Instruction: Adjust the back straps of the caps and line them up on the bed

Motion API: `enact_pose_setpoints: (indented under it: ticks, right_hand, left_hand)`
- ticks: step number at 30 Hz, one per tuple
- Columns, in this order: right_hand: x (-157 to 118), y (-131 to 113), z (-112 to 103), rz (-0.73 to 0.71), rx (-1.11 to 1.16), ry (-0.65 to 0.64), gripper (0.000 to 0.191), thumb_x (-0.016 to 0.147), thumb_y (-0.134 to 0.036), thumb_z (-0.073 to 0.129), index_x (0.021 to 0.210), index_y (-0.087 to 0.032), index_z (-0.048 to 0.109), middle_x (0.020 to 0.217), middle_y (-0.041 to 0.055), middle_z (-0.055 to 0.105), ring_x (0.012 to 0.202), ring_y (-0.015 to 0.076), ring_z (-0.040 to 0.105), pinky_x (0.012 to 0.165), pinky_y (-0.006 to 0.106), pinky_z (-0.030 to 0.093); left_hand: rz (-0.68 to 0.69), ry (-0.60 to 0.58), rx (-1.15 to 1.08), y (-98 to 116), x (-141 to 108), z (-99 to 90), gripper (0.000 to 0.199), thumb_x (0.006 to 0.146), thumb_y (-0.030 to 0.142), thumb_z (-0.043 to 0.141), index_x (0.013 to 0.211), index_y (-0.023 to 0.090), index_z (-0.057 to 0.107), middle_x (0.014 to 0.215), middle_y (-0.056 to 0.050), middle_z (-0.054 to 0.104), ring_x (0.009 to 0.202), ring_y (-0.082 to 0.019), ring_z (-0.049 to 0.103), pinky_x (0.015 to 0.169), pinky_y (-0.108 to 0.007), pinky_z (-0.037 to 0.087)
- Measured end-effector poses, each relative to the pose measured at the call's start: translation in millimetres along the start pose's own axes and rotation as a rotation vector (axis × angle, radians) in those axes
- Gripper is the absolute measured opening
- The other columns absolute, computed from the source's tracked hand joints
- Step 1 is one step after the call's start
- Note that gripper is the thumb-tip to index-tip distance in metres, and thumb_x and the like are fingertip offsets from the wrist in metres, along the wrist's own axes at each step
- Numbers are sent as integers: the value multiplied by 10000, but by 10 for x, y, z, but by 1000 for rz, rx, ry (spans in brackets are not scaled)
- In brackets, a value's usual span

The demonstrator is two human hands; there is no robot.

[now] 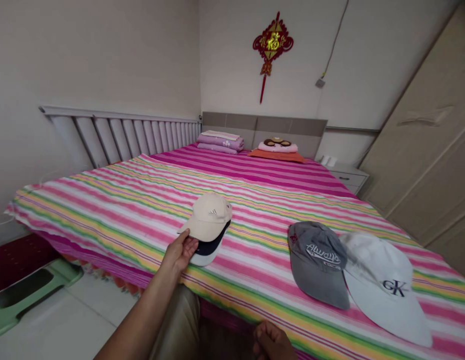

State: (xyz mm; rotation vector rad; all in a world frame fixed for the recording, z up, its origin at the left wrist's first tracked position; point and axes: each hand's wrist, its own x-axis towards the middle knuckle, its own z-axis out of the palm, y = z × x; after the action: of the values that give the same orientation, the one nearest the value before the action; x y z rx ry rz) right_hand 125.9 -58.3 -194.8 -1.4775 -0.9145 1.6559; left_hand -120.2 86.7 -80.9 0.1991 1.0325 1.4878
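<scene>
One grey cap, one white cap, one stacked beige cap are lying. Your reaching left hand is pinching the beige brim; your empty-looking right hand is hanging half-curled.

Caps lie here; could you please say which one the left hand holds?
The beige cap, topmost in its stack: the left hand pinches its brim; the grey cap and white cap lie untouched.

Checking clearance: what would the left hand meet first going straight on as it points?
Likely the beige cap, whose brim the left hand pinches. The dark cap underneath might come almost at once; depth there is unclear.
</scene>
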Motion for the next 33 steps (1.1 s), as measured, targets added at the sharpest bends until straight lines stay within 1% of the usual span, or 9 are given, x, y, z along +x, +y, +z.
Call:
enact_pose_setpoints:
  ticks: [6,10,14,17,19,23,27,30,33]
  right_hand:
    - [15,57,-39,3,-10,3,372,574,-517,605,598,-176,459,466,-29,539,336,46,416,347,156,192]
    - [53,31,-43,-26,-22,-18,376,597,-522,606,603,-175,460,471,-31,543,339,49,423,350,156,200]
    - [46,-337,-45,-126,22,-44,450,584,-594,611,658,-159,523,517,-16,567,388,73,464,376,177,281]
    - [-41,-807,-58,-342,159,-58,463,559,-529,689,816,-158,585,808,67,664,687,150,597,604,236,434]
    - [-125,-1102,-69,-453,276,-95,536,572,-517,690,968,-172,582,1017,103,638,911,212,577,771,298,431]
    - [-255,-1436,-85,-481,549,-21,542,539,-474,728,997,-212,603,953,71,680,920,255,586,794,359,443]
    - [-290,-1439,-109,-512,717,-2,346,642,-395,683,949,-243,638,955,32,689,988,232,571,908,379,391]
    - [-305,-1344,-156,-501,738,-41,284,635,-386,690,879,-244,666,953,29,693,995,237,574,938,386,377]
    - [-330,-1237,-225,-492,712,-53,288,614,-392,705,849,-227,676,897,42,706,991,257,578,929,398,392]
  left_hand:
    - [-52,-111,-58,104,74,173,168,774,62,432,645,127,518,438,0,543,377,-75,518,353,-132,418]
    - [-50,-244,-132,26,-65,202,166,757,53,433,791,135,574,591,-6,626,449,-59,539,394,-127,421]
    - [-55,-417,-149,-299,-281,87,342,700,60,500,1008,195,559,817,-27,679,646,-121,615,510,-199,484]
    - [-147,-551,-116,-659,-460,-68,482,623,44,571,1069,224,542,892,-37,680,765,-168,625,604,-245,498]
    - [-243,-642,-96,-911,-585,-182,483,592,49,611,1041,221,566,891,-35,680,774,-172,623,628,-247,489]
    - [-384,-826,-58,-1313,-768,-401,361,589,108,645,943,174,618,788,-49,683,612,-155,611,554,-250,463]
    - [-481,-855,-109,-1472,-745,-552,268,651,141,615,918,147,630,859,-63,684,760,-182,626,673,-280,463]
    - [-527,-843,-151,-1452,-617,-570,244,746,222,552,968,151,620,985,-74,665,950,-214,588,865,-347,403]
    - [-528,-809,-119,-1359,-478,-497,276,767,308,534,984,159,619,969,-68,673,1033,-226,546,948,-366,335]
